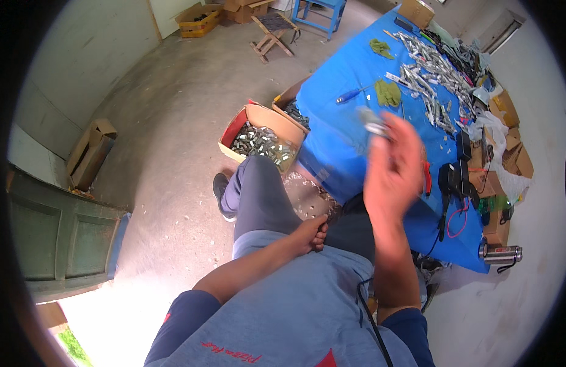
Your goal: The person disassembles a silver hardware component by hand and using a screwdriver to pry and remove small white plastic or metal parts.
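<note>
My right hand [393, 174] is raised in front of the blue-covered table, its outline smeared by motion. Between its thumb and fingers it pinches a small silver-grey piece [373, 122], too blurred to name exactly. Closed in a fist, my left hand [313, 234] rests at my lap; whatever it may hold is hidden. Beyond the raised hand, a blue-handled screwdriver [350, 95] lies on the blue table cover [326, 73] near a green cloth [388, 93]. A heap of flat silvery parts [426, 67] covers the table's far side.
By my knee stands an open carton [234, 131] full of small metal-and-dark pieces, with another carton [289, 98] behind it. Black power adapters [454, 177] and red-handled pliers [426, 177] lie at the table's right. A folding stool [274, 30] stands farther off; a steel flask [502, 254] is at the right.
</note>
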Demonstrator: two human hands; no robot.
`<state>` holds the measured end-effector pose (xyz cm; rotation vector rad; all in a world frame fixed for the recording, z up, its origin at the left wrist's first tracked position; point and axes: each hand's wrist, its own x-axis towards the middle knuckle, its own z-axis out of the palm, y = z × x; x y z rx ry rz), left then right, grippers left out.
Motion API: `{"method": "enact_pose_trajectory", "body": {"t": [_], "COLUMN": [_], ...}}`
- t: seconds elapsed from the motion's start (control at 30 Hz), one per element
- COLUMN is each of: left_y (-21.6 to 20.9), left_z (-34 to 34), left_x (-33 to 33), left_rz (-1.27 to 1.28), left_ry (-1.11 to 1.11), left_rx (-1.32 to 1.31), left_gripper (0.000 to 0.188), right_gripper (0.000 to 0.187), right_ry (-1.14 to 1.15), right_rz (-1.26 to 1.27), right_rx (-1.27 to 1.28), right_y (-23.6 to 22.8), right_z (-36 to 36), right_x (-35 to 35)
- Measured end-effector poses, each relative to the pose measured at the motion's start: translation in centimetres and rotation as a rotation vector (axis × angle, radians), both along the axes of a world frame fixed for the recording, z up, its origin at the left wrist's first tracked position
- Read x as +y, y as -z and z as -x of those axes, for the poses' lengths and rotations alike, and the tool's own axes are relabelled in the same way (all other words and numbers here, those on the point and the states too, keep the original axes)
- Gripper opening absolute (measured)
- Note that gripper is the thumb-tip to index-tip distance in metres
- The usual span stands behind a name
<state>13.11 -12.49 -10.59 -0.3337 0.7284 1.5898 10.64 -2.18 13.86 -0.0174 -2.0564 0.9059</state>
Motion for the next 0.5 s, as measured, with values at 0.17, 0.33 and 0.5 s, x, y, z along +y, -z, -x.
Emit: {"method": "enact_pose_trajectory", "body": {"t": [0.17, 0.33, 0.5], "left_y": [0.7, 0.5, 0.8], "left_z": [0.6, 0.7, 0.6], "left_x": [-0.5, -1.2, -0.7], "left_rz": [-0.023, -0.051, -0.052], "left_ry": [-0.057, -0.073, -0.053], "left_rx": [-0.044, -0.065, -0.052], "left_gripper": [0.039, 0.037, 0.036], "right_gripper": [0.023, 0.014, 0.029], "right_ry": [-0.076, -0.038, 0.328], "right_rz": [0.288, 0.275, 0.205], "right_rx": [-0.234, -0.401, -0.870], "right_y": [6.1, 12.3, 18.4], "right_z": [3.5, -1.9, -9.2], "right_x": [1.8, 5.3, 11.0]}}
